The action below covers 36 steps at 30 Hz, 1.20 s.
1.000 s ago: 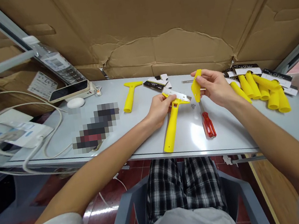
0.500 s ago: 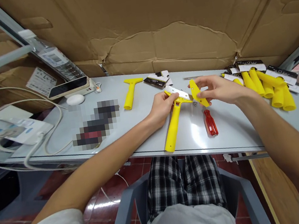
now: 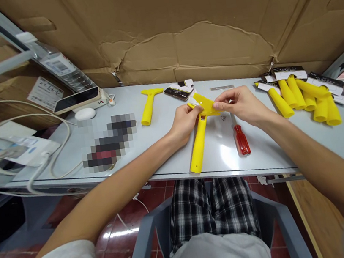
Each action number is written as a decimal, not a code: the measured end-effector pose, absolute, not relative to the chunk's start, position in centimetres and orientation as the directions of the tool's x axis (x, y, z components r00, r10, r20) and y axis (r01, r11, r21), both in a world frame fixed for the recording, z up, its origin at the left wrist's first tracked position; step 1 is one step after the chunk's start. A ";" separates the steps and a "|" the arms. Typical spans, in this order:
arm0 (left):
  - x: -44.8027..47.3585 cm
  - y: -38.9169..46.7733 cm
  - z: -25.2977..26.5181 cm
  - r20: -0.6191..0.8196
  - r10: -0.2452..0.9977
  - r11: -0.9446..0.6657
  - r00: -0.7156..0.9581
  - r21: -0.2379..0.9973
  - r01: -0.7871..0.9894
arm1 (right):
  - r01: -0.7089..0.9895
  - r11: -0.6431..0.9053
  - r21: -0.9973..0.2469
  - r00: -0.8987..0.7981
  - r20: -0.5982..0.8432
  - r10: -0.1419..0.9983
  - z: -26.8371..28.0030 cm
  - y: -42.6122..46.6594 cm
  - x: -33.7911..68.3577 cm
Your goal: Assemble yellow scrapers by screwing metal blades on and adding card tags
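Observation:
A yellow scraper (image 3: 199, 146) lies with its handle pointing towards me near the table's front edge. My left hand (image 3: 183, 124) is closed on the left end of its head, thumb on top. Over that head sits a flat yellow cover plate (image 3: 204, 102), pinched at its right side by my right hand (image 3: 245, 105). The blade seen earlier on the head is hidden under the plate. Just right of the head is a small heap of screws (image 3: 223, 118). Below my right hand lies a red-handled screwdriver (image 3: 242, 140). A thin metal blade (image 3: 222, 87) rests behind.
Another yellow scraper handle (image 3: 149, 108) and a black-and-white package card (image 3: 180, 91) lie further back. At the right are several yellow scrapers (image 3: 319, 110) with cards. Left stand a water bottle (image 3: 62, 67), a phone (image 3: 76, 100), a white mouse-like object (image 3: 85, 114) and cables.
My right hand has brought the yellow cover plate leftward and laid it over the blade on the scraper head. My left hand keeps its hold on the scraper.

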<state>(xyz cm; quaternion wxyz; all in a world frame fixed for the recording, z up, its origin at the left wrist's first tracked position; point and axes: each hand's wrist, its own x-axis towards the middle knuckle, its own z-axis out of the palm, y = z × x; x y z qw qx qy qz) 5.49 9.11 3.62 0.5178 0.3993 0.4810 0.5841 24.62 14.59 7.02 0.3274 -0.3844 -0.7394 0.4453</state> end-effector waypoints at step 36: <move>3.9 9.1 5.0 0.006 1.000 -0.014 -0.031 0.967 -0.254 | 0.164 0.060 -0.985 -0.441 -0.019 0.897 6.2 13.4 23.1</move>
